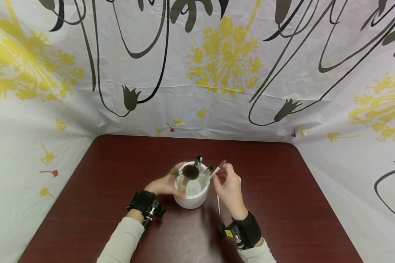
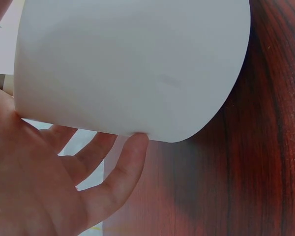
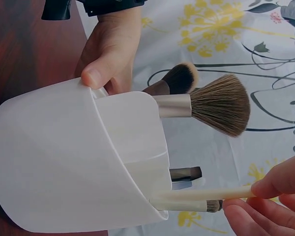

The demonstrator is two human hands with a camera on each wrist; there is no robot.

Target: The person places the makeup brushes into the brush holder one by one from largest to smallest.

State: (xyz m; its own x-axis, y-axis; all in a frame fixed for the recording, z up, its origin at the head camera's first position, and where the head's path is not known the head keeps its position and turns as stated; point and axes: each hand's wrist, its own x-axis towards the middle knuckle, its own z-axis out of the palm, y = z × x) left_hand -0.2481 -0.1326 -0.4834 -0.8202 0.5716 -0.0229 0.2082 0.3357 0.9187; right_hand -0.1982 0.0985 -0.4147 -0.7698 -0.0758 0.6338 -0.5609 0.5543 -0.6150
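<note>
A white divided cup (image 1: 190, 202) stands on the table with several makeup brushes in it. My left hand (image 1: 164, 185) grips its left side, thumb at the rim and fingers along the wall. Beside the right rim, my right hand (image 1: 230, 187) pinches a makeup brush (image 1: 218, 168) with a pale handle, its dark bristles pointing up. In the right wrist view that brush's handle (image 3: 211, 193) reaches into the cup's mouth, alongside a small brush (image 3: 214, 206). A large fluffy brush (image 3: 221, 105) leans out near the left thumb, with a dark rounded brush (image 3: 182, 77) behind it.
A thin pale stick (image 1: 218, 205) shows below the right hand, to the right of the cup. The dark red-brown wooden table (image 1: 296, 204) has a floral-patterned white cloth (image 1: 171, 73) behind it and along its sides.
</note>
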